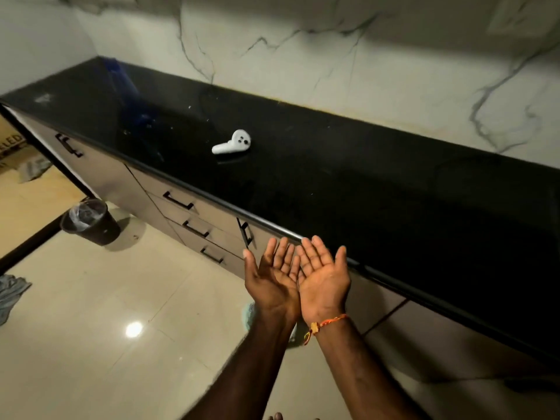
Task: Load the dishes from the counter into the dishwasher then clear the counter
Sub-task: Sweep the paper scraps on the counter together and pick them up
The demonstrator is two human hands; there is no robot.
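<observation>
A cardboard box (10,147) at left shows partial letters "LED".

A long, glossy black stone table (378,189) runs from the upper left of the frame to the right edge, backed by a white marble-veined wall. Near its middle lies a small white plastic controller-shaped device (231,143), on its side, well clear of the front edge. A blurred blue streak shows on the top toward the upper left. Below, on the glossy beige tiled floor (91,344), stand a dark bin with a clear liner (89,221) at left and a grey-blue crumpled cloth (10,294) at the far left edge.
</observation>
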